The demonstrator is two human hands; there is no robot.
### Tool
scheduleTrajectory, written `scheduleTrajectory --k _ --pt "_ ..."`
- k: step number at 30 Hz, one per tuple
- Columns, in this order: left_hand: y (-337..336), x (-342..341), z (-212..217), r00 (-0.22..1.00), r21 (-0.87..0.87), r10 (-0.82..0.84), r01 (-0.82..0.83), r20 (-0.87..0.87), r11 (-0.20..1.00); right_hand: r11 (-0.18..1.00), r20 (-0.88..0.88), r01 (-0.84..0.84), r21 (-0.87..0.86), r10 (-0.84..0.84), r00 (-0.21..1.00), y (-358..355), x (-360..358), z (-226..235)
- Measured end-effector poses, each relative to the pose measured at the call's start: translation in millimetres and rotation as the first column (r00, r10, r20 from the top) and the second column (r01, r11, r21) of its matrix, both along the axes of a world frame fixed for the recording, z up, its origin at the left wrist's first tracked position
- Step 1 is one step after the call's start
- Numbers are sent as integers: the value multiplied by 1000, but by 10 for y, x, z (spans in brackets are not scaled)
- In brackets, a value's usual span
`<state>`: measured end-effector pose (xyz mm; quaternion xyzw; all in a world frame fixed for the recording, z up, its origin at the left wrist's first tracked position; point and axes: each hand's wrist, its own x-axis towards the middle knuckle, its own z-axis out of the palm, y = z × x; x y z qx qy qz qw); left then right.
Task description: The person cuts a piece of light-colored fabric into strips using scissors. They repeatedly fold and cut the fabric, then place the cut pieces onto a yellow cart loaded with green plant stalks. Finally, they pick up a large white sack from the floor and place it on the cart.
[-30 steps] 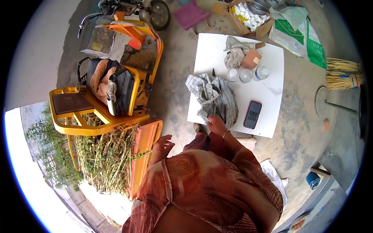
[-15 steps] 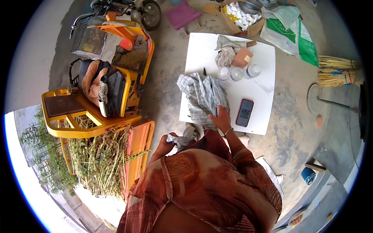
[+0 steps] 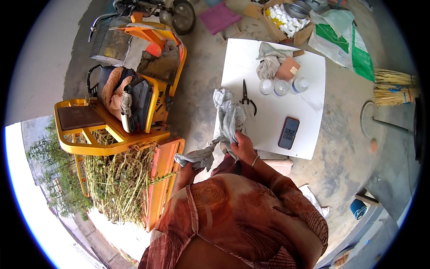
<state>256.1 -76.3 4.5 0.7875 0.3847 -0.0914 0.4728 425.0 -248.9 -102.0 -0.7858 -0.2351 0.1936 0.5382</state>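
Setting: outdoor concrete yard (image 3: 197, 112), seen from straight above, with a white board (image 3: 277, 112) laid flat on the ground as the work surface. No counter here, just that board on the floor.

Right hand: the right hand (image 3: 242, 145) is closed around the grey checked cloth (image 3: 230, 116), gripping it at the near-left edge of the board. A bangle sits on the wrist.

Left hand: the left hand (image 3: 188, 168) is lower and further left, off the board. It looks pinched on the dangling tail of the same cloth, but the fingers are half hidden under the fabric, so I can't fully tell how tight the hold is.

Cloth position: it runs from the left hand up through the right hand and onto the board's left edge.

Long axis: pretty much a diagonal, low-left to upper-right, then bending to run straight away from the person. Far end points toward the scissors (image 3: 246, 96).

Nearer hand: the right one is closer to the bulk of the cloth, the left only has the tail.

Just past the cloth: scissors lie right beside its far end, touching or nearly so, handles toward the person.

Further out: a dark phone (image 3: 289, 133) to the right, well apart from the cloth. Three small clear jars (image 3: 281, 86) and a second crumpled rag (image 3: 268, 62) sit at the far side.

Off the board: an orange cart (image 3: 148, 89) with dried plant stalks (image 3: 112, 179) to the left, and a broom (image 3: 394, 87) to the far right.
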Motion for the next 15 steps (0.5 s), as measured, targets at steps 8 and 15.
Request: scheduleTrajectory --k 8,15 --pt "-97 334 -38 832 -852 554 -275 21 446 656 -53 -742 136 753 656 292 -424 577" --pt "82 194 -85 820 -528 536 -370 202 764 733 -161 -560 386 651 742 200 -345 268"
